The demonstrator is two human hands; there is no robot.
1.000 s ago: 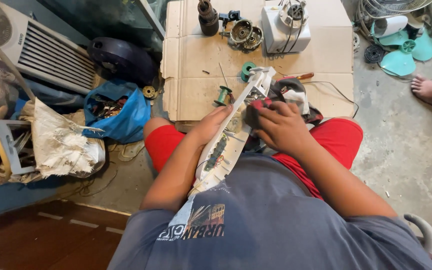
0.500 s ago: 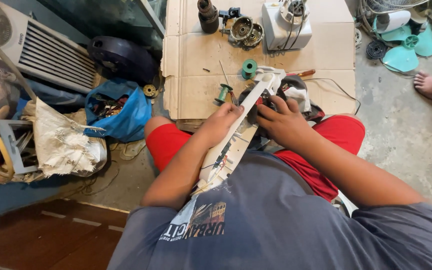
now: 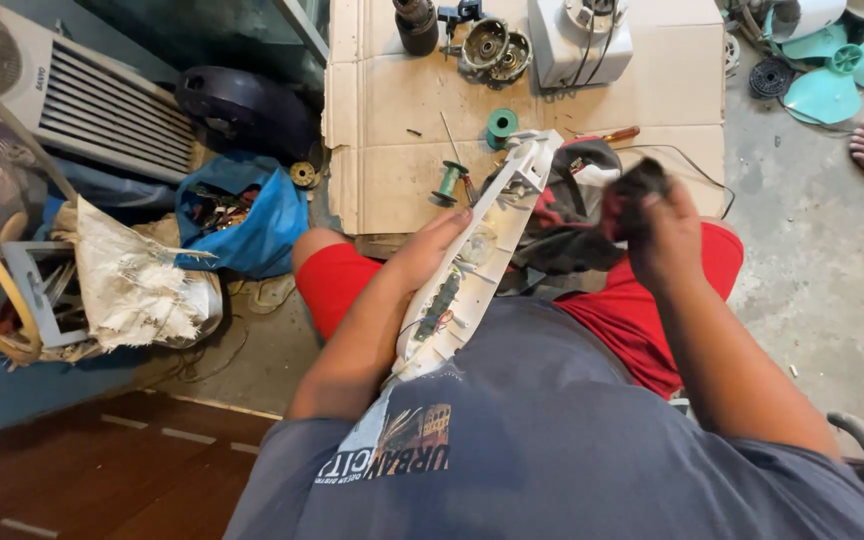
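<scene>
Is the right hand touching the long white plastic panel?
No: the right hand is lifted clear, holding a dark cloth, while the left hand supports the white panel.

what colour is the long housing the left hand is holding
White, with a green circuit board inside: the long housing in the left hand, head view.

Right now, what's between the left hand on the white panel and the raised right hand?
Head view: between left hand on the white panel and right hand with its dark cloth lies crumpled dark fabric.
</scene>
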